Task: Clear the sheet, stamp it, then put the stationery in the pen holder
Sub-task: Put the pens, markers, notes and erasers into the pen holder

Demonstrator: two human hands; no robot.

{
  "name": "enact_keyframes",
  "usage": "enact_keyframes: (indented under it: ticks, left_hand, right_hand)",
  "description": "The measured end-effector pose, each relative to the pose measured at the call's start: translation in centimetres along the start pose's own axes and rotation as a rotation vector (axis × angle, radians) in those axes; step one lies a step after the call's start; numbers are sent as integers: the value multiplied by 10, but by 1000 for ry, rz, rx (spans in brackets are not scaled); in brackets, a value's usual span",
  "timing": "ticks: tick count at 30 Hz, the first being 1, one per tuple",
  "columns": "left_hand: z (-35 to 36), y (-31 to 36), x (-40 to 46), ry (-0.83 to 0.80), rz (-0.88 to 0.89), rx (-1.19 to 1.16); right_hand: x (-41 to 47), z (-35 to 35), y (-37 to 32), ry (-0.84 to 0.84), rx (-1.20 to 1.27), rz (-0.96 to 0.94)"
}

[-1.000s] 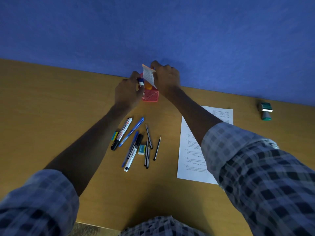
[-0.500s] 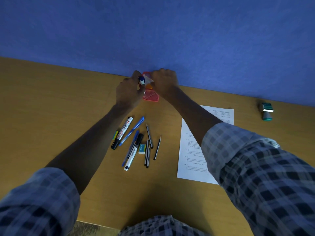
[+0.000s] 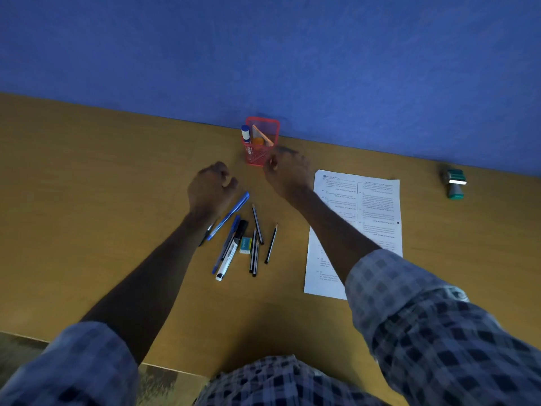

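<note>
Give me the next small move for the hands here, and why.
Probably the left hand drops onto the blue pen right beside it. Both hands look empty, the right hand sits by the red pen holder, which already holds a few items, and pens, pencils and an eraser lie loose on the desk.

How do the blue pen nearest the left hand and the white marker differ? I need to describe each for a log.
The blue pen is slim and all blue; the white marker is thicker, white with a black cap. The pen slants more steeply rightward than the marker. Both lie flat on the table, outside the pen holder.
</note>
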State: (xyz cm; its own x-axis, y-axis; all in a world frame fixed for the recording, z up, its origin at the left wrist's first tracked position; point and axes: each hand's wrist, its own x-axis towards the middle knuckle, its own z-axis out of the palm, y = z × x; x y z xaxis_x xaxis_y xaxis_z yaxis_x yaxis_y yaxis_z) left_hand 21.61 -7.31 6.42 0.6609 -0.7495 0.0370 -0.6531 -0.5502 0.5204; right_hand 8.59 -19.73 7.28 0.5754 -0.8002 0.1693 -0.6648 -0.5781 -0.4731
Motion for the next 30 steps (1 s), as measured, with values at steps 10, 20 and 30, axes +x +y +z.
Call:
enact_keyframes:
  ticks: [10,20,30]
  left_hand:
    - [25,-11,-27,-244,198,252]
    - [28,8,-18,-230,177,196]
    - [-44,45,11,138,323,-222]
  right_hand:
    - [-49,36,-13,-380,-20,163]
    - [-50,36,-8,-349,228,317]
    - [-21,-24,9,-9,522,236]
